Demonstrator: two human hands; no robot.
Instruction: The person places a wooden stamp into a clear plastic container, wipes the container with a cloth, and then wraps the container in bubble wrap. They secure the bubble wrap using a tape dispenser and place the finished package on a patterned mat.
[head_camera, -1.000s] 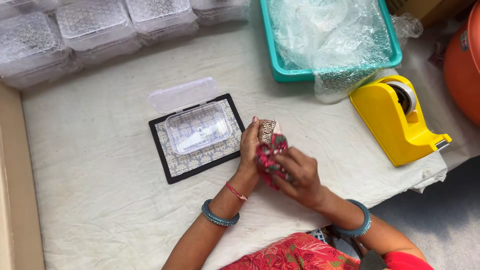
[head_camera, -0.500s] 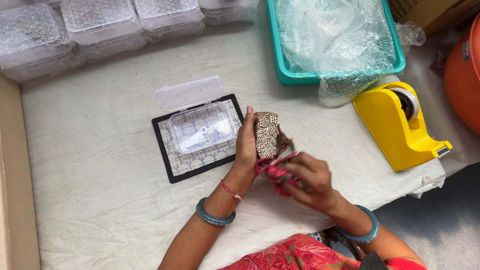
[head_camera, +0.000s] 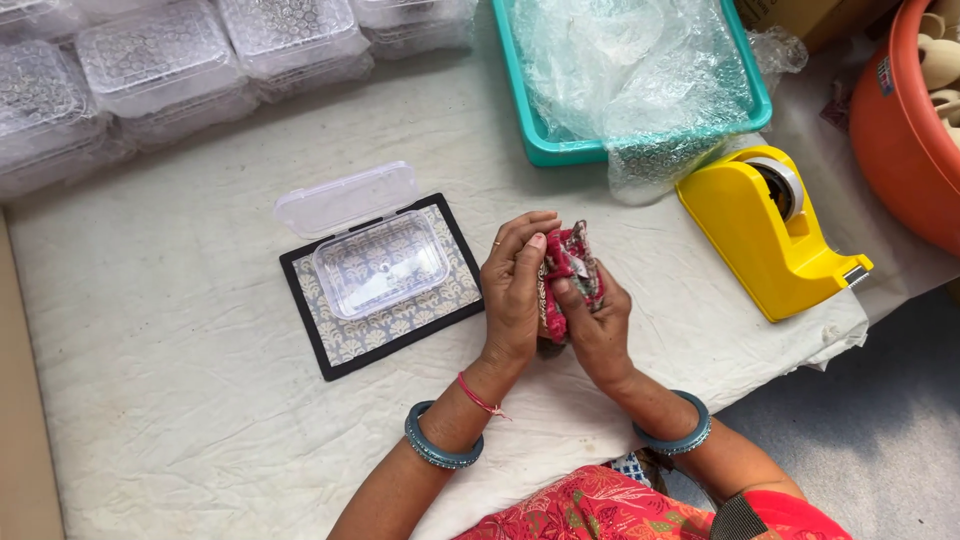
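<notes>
My left hand (head_camera: 514, 290) and my right hand (head_camera: 595, 325) are pressed together around a small red patterned cloth piece (head_camera: 568, 262), held just above the table. Both hands grip it, and most of the cloth is hidden between my palms. To the left of my hands an open clear plastic box (head_camera: 380, 262) with its lid flipped back rests on a black-edged patterned card (head_camera: 400, 325).
Several shut clear plastic boxes (head_camera: 160, 60) line the far left. A teal tray (head_camera: 560, 150) with bubble wrap (head_camera: 640, 60) stands at the back. A yellow tape dispenser (head_camera: 765, 235) sits to the right, an orange tub (head_camera: 900, 130) beyond it. A white cloth (head_camera: 180, 400) covers the table.
The brown patterned piece that stood upright between my hands is no longer seen; my hands have closed together around the red cloth.
</notes>
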